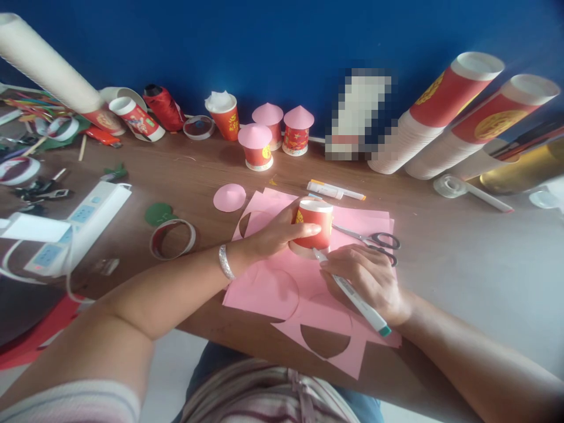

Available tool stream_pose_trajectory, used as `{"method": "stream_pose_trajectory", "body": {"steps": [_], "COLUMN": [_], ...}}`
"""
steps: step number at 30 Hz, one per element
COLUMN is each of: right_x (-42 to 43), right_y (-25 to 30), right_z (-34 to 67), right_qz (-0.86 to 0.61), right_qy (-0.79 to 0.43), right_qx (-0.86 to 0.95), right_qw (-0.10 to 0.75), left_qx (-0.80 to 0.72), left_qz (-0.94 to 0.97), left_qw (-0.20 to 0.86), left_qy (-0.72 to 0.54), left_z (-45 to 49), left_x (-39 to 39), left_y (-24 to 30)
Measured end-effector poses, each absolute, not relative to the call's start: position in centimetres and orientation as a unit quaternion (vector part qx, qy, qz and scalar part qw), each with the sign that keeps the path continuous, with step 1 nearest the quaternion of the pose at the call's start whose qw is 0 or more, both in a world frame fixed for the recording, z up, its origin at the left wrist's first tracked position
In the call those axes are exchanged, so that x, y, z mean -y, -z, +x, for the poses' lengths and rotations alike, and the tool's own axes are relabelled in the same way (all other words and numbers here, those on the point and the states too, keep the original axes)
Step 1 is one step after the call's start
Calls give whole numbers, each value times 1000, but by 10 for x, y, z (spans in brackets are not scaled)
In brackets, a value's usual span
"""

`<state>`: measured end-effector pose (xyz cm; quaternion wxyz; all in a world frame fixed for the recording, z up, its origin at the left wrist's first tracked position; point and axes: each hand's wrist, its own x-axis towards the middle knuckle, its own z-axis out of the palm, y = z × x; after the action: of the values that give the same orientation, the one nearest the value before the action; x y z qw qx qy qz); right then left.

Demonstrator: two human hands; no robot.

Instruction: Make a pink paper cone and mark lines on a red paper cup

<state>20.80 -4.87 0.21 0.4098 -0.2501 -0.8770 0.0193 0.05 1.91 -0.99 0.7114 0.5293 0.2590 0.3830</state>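
Observation:
My left hand [284,226] is wrapped round a red paper cup [321,226] with a white band at its top and bottom. In my right hand [368,276] is a white marker [359,302] with a green end, its tip at the cup's lower white band. Pink paper sheets [259,288] with round cut-outs lie beneath both hands. Scissors [374,239] with black handles rest on the paper, just beyond my right hand. Beyond the sheets, a pink paper cone [230,197] lies on the table, near two pens [337,190].
Red cups with pink cone tops [255,147] stand at the back. Tall stacks of paper cups [440,111] lean at the back right, near a tape roll [450,185]. On the left are a white power strip [79,229] and a cardboard ring [191,235].

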Motion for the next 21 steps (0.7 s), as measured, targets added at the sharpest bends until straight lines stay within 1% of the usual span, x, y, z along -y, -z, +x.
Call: {"method": "stream_pose_trajectory", "body": {"steps": [5, 13, 21], "right_x": [47, 47, 47], "right_y": [-3, -4, -4], "right_z": [207, 207, 209], "right_qz": [-246, -244, -256], "right_qy": [-5, 2, 1], "right_qx": [875, 874, 873], "right_qw": [418, 420, 414], "left_qx": [-220, -239, -216], "left_qz": [557, 512, 543], "left_qw": [712, 735, 720], "left_qy": [-367, -374, -373], "left_z": [1, 0, 0], "left_x": [-20, -18, -19], "left_y": [8, 7, 5]}}
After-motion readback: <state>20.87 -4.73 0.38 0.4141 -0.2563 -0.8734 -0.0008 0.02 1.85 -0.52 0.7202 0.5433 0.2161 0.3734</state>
